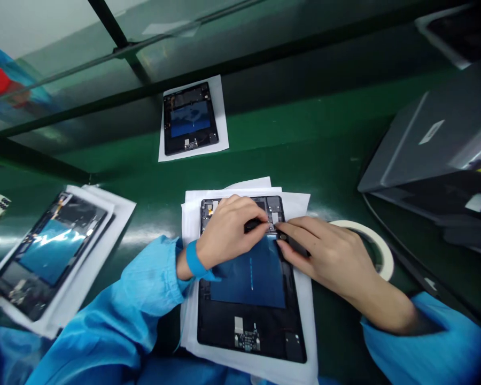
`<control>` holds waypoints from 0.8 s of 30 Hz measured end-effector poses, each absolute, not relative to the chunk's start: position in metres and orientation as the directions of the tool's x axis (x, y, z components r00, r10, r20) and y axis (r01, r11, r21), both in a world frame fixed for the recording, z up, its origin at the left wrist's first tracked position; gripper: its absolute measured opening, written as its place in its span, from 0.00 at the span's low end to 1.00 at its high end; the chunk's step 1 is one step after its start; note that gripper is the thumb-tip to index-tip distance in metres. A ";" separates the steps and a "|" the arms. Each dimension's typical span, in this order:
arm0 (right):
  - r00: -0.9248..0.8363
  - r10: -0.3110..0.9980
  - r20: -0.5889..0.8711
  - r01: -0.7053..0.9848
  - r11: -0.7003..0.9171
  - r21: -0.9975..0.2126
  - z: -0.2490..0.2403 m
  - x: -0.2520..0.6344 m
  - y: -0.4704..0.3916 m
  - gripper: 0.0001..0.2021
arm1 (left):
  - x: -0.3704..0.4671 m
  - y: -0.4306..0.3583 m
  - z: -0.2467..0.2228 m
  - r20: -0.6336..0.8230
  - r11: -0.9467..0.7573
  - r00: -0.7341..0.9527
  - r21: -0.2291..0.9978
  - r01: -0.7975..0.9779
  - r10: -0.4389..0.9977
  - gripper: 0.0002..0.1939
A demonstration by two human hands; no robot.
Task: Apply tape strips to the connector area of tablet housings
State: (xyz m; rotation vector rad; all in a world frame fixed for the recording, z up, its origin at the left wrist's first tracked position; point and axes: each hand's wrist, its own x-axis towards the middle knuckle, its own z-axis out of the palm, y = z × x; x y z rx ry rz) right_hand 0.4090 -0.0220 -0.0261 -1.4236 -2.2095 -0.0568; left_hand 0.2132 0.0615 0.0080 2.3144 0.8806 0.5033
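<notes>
Tablet [251, 316] with its inside exposed lies flat on white sheets [189, 326] in front of the person, a blue panel [246, 278] filling its middle and a small circuit board [247, 341] near its lower edge. Both hands meet over its upper right part. The left hand [234, 227] arches across the top, thumb and forefinger tips brought close together; the right hand [328, 251] comes in from the side, forefinger reaching to the same spot and thumb a little below it. Whether either pinches a small part cannot be told. A blue band [194, 259] circles the left wrist. Just beyond the right hand, partly behind it, a roll of tape [386, 251] lies on the green bench [288, 155]. Farther right stands a grey machine [417, 139]. Another opened tablet [190, 118] rests on paper toward the back, and one more [50, 248] lies at left, also on white paper.
</notes>
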 end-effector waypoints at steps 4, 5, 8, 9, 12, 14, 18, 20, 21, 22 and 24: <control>-0.315 0.841 0.441 0.853 0.454 -0.257 -0.026 0.410 -0.023 0.10 | 0.149 0.045 0.029 0.022 -0.318 0.532 0.822 0.473 0.847 0.08; -0.310 0.838 0.449 0.852 0.454 -0.260 -0.027 0.410 -0.023 0.10 | 0.131 0.040 0.034 -0.064 -0.192 0.452 0.846 0.498 0.890 0.09; -0.293 0.838 0.461 0.852 0.447 -0.272 -0.027 0.410 -0.023 0.10 | 0.090 0.022 0.048 -0.373 0.227 0.218 0.839 0.495 0.902 0.14; -0.290 0.841 0.457 0.852 0.444 -0.276 -0.027 0.410 -0.024 0.10 | 0.084 0.017 0.051 -0.456 0.332 0.183 0.820 0.465 0.871 0.16; -0.287 0.851 0.441 0.851 0.438 -0.290 -0.027 0.409 -0.025 0.09 | 0.080 0.007 0.054 -0.590 0.472 0.219 0.777 0.417 0.777 0.20; -0.283 0.855 0.434 0.849 0.434 -0.301 -0.027 0.408 -0.025 0.09 | 0.084 0.007 0.051 -0.604 0.453 0.260 0.763 0.461 0.753 0.21; -0.257 0.872 0.417 0.849 0.410 -0.334 -0.026 0.406 -0.025 0.08 | 0.089 0.014 0.040 -0.580 0.389 0.269 0.758 0.523 0.769 0.21; -0.231 0.890 0.392 0.855 0.378 -0.355 -0.026 0.405 -0.025 0.09 | 0.089 0.015 0.038 -0.575 0.387 0.273 0.764 0.517 0.771 0.21; -0.220 0.900 0.377 0.860 0.361 -0.361 -0.027 0.404 -0.025 0.09 | 0.088 0.016 0.038 -0.579 0.390 0.278 0.763 0.515 0.766 0.21; -0.211 0.907 0.365 0.865 0.347 -0.363 -0.027 0.404 -0.025 0.09 | 0.087 0.016 0.039 -0.584 0.395 0.286 0.764 0.511 0.760 0.21; -0.202 0.911 0.359 0.872 0.335 -0.357 -0.028 0.404 -0.025 0.10 | 0.085 0.014 0.043 -0.594 0.409 0.304 0.766 0.496 0.745 0.21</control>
